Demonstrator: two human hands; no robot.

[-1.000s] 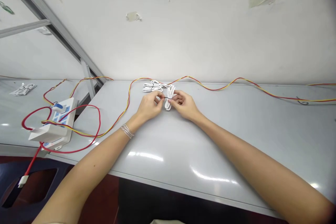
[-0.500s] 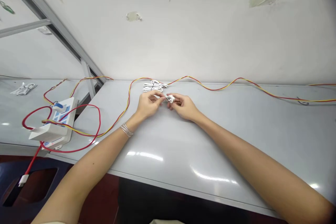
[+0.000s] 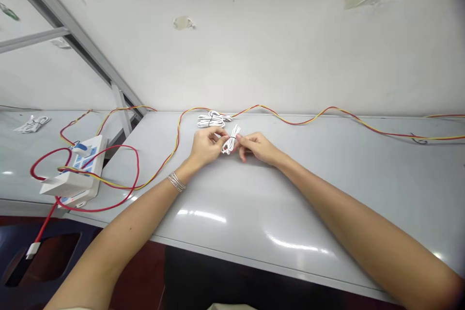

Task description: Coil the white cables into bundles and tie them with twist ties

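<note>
A coiled white cable [image 3: 231, 140] with a dark tie round its middle is held upright and slightly tilted between my two hands, over the grey tabletop. My left hand [image 3: 209, 144] pinches its left side between thumb and fingers. At its right side, the thumb and index finger of my right hand [image 3: 256, 147] close on the bundle near the tie, the other fingers curled below. Just behind my left hand lie more white cable bundles [image 3: 211, 119], also tied with dark ties, against the back edge of the table.
A white power strip [image 3: 95, 147] with a plugged-in white adapter [image 3: 67, 182] and looping red cable [image 3: 136, 160] stands at the left. A twisted red-yellow wire [image 3: 305, 123] runs along the wall. Another white cable bundle [image 3: 32, 124] lies far left, beyond the metal frame [image 3: 90, 51].
The held cable bundle has turned from end-on to lengthwise, so its tie and loops now show. My right hand has shifted slightly right; my left hand has barely moved.
</note>
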